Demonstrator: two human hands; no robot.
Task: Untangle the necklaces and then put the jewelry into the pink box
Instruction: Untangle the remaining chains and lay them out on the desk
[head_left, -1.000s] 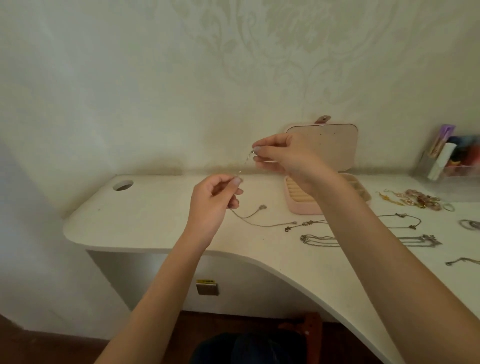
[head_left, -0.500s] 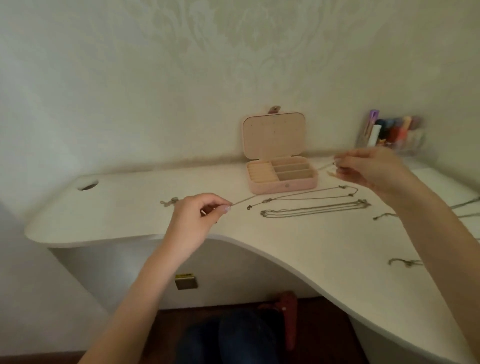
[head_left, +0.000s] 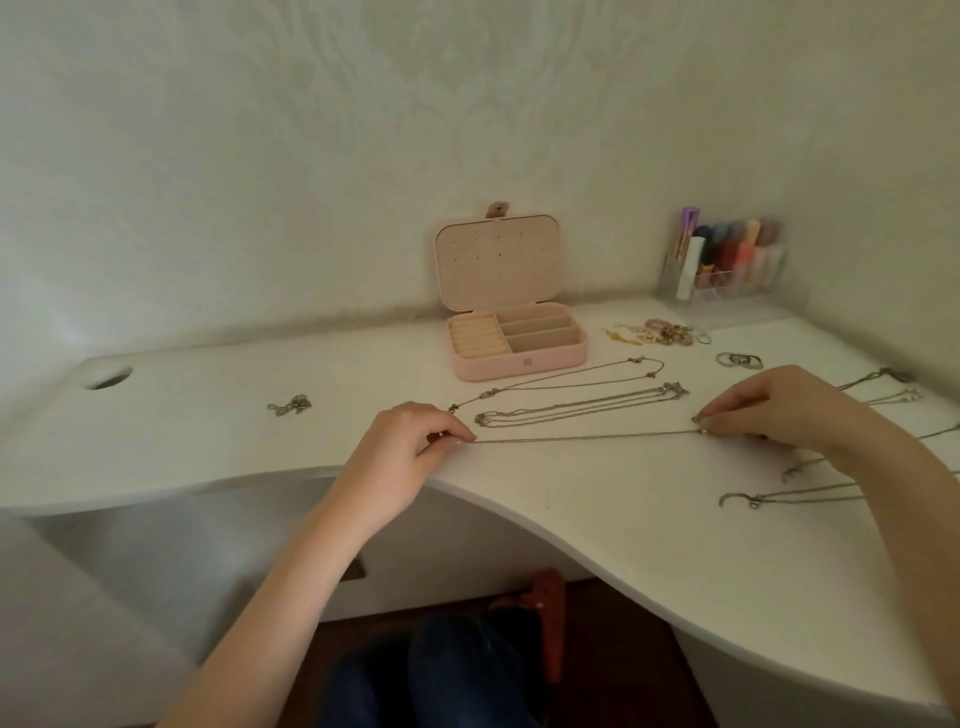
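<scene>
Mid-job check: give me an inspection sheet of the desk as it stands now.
Surface: white desk, curved front edge.
Job's things: pink box open, its compartments look empty; stretched necklace on desk; two more necklaces laid behind it, others at right.
Clutter: rings, small jewelry pile, clear organizer.
Grippers: left hand and right hand pinch the necklace's ends.
Cables: nothing seen.
Surroundings: patterned wall.
</scene>
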